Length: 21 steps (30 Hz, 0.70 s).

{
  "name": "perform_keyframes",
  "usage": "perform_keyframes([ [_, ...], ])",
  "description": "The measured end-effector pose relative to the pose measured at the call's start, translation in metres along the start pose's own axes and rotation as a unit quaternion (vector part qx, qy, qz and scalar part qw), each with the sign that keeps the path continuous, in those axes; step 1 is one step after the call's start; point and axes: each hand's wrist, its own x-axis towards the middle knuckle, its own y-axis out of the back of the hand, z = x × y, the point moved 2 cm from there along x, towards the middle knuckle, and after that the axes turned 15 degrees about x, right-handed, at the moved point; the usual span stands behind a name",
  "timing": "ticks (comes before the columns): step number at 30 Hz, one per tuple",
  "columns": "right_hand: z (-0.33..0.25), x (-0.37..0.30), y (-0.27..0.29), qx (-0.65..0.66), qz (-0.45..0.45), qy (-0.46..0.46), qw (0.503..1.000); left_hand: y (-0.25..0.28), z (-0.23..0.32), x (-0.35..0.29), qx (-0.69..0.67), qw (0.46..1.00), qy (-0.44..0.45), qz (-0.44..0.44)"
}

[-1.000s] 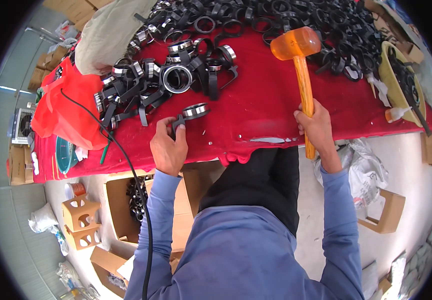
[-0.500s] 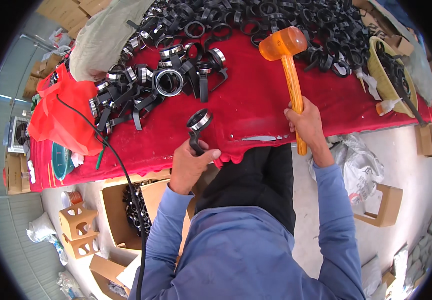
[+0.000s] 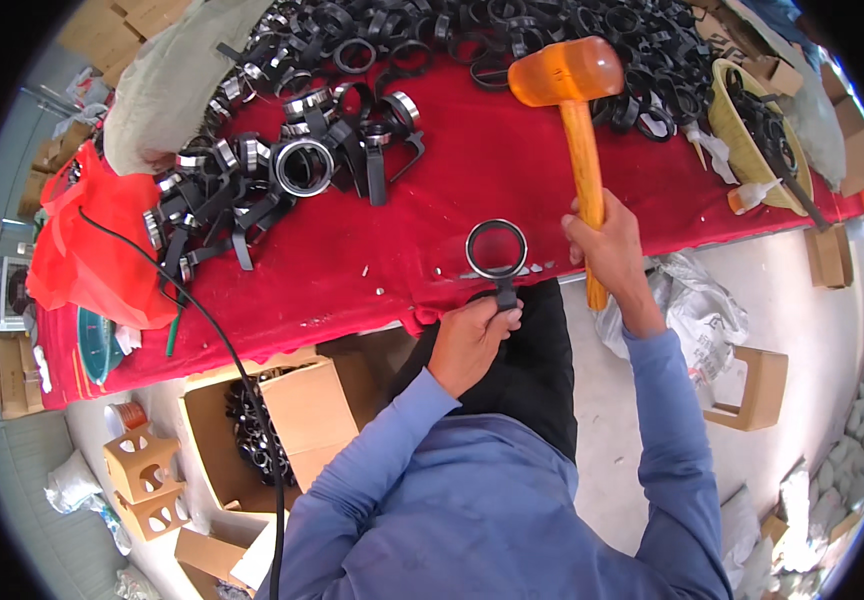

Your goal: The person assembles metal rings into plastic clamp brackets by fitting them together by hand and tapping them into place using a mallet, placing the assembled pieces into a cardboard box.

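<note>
My left hand (image 3: pixel 474 342) grips the short black handle of a ring-shaped part (image 3: pixel 505 293), a black ring lined with shiny metal. The ring stands up from my fingers, just over the front edge of the red-covered table (image 3: pixel 497 160). My right hand (image 3: pixel 607 245) is wrapped round the wooden handle of a mallet (image 3: pixel 567 73). Its translucent orange head is raised, above and to the right of the ring, apart from it. Similar metal-lined parts (image 3: pixel 376 175) lie heaped on the table to the left. Many plain black rings (image 3: pixel 642 118) are piled along the far side.
A yellow basket (image 3: pixel 724 105) of black parts and a small bottle (image 3: pixel 749 197) sit at the right. At the left are a red bag (image 3: pixel 102 245) and a black cable (image 3: pixel 215 333). An open cardboard box (image 3: pixel 312 410) stands below, with a white plastic sack (image 3: pixel 697 310) right of my legs.
My left hand has moved right with the ring-shaped part, which now shows its round opening. My right hand still grips the raised mallet. The whole view has shifted slightly.
</note>
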Motion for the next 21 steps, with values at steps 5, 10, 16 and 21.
perform_keyframes([
  [5, -0.030, -0.071, 0.021, -0.096, 0.021, -0.036, 0.995, -0.010, -0.014, 0.008, 0.103, 0.993, -0.045, 0.044],
  [10, 0.014, -0.159, 0.036, -0.114, 0.057, -0.144, 0.981, -0.013, -0.005, 0.010, 0.203, 0.967, -0.108, 0.109],
  [16, 0.029, -0.194, 0.036, -0.121, 0.068, -0.147, 0.979, -0.013, -0.007, 0.010, 0.224, 0.965, -0.095, 0.100],
  [21, 0.026, -0.203, 0.040, -0.179, 0.066, -0.021, 0.981, -0.014, -0.004, 0.009, 0.219, 0.965, -0.101, 0.103],
])
